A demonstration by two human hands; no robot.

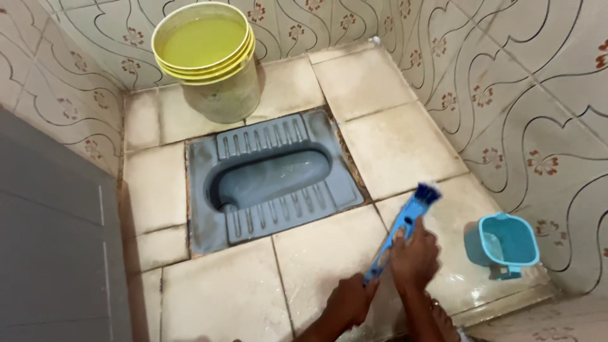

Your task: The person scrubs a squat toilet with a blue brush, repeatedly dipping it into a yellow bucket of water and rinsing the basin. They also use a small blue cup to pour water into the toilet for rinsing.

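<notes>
While both arms are cut off below, left hand and right hand grip the blue brush.

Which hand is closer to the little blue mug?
The right hand, gripping the blue brush midway, sits just left of the small blue mug. The left hand, on the handle's end, is lower and farther left.
</notes>
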